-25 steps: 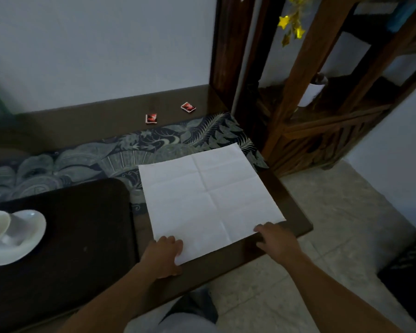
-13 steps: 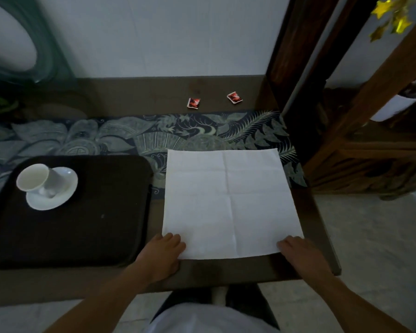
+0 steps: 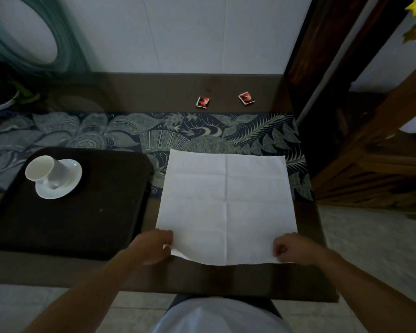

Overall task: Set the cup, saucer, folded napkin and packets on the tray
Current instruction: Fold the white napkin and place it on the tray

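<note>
We pinch the near corners of the unfolded white paper napkin point(image 3: 226, 207) with our left hand point(image 3: 151, 247) and right hand point(image 3: 292, 248).

White napkin point(image 3: 226, 205), dark tray point(image 3: 70, 212), leaf-patterned blue runner point(image 3: 202, 133).

Creased matt paper napkin point(image 3: 226, 203), glossy ceramic cup point(image 3: 42, 169), wooden table point(image 3: 154, 92)

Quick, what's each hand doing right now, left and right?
Left hand: pinching the near left corner of the napkin.
Right hand: pinching the napkin's near right corner.
</note>
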Tool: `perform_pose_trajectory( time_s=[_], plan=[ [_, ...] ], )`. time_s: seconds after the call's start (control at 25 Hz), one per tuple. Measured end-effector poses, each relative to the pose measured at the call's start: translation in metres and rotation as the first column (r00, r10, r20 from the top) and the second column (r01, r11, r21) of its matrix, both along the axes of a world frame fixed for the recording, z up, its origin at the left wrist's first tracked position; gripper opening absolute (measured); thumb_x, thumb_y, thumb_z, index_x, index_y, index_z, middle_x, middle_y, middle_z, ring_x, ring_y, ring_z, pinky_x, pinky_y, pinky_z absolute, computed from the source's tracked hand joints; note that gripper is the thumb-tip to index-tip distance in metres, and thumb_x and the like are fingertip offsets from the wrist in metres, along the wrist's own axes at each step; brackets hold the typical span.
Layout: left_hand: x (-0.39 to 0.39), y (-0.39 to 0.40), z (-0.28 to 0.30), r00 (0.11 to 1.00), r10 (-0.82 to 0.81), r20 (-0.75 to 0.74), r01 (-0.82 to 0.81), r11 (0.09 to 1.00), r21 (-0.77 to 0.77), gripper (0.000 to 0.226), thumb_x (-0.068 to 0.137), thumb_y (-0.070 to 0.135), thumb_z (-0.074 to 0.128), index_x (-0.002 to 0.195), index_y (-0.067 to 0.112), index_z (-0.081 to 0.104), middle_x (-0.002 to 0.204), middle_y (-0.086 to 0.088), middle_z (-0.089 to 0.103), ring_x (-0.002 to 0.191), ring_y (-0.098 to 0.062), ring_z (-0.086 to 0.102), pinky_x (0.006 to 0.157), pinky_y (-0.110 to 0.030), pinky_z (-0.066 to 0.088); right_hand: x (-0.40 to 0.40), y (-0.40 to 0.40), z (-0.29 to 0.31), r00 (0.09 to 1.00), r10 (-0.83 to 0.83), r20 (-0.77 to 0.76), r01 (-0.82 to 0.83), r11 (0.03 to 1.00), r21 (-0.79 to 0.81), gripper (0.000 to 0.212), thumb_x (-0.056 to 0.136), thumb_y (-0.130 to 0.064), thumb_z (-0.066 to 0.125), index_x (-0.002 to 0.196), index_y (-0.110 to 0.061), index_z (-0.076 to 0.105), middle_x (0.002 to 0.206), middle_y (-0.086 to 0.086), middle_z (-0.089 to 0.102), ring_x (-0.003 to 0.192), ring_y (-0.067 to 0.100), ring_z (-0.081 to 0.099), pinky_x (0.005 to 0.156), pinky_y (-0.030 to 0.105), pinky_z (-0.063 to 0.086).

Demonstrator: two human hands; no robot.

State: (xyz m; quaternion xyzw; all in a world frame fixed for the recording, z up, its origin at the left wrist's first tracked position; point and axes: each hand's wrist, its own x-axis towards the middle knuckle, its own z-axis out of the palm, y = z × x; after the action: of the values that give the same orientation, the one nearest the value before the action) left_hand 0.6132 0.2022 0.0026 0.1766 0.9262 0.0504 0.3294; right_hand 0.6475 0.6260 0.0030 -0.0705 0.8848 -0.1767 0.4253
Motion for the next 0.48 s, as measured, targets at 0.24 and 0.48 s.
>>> perform_pose_trajectory(
  time_s=[0.24,0.48],
  plan=[
    [-0.094,-0.002,0.012,0.957,0.263,0.123,-0.285,0.933,0.221,0.012,0.093,0.016,0.057,0.105,0.017,0.059,0.106,-0.001,0.06,0.096,-0.019,0.058,0.081,-0.026,0.042,-0.09,0.032,0.014,0.989,-0.148,0.001,0.147,0.983,-0.11,0.01,0.086,-0.02,0.07,0.089,-0.029,0.066,0.092,-0.013,0.064,0.086,0.001,0.059,0.069,0.013,0.043],
    [-0.189,0.016,0.008,0.875,0.481,0.042,-0.457,0.796,0.398,0.007,0.095,0.019,0.057,0.102,0.022,0.057,0.097,0.002,0.061,0.086,-0.011,0.056,0.064,-0.017,0.039,-0.178,0.037,0.018,0.855,-0.422,-0.3,0.371,0.904,-0.213,0.012,0.09,-0.017,0.065,0.086,-0.028,0.065,0.087,-0.009,0.064,0.082,0.007,0.057,0.068,0.025,0.041]
  ],
)
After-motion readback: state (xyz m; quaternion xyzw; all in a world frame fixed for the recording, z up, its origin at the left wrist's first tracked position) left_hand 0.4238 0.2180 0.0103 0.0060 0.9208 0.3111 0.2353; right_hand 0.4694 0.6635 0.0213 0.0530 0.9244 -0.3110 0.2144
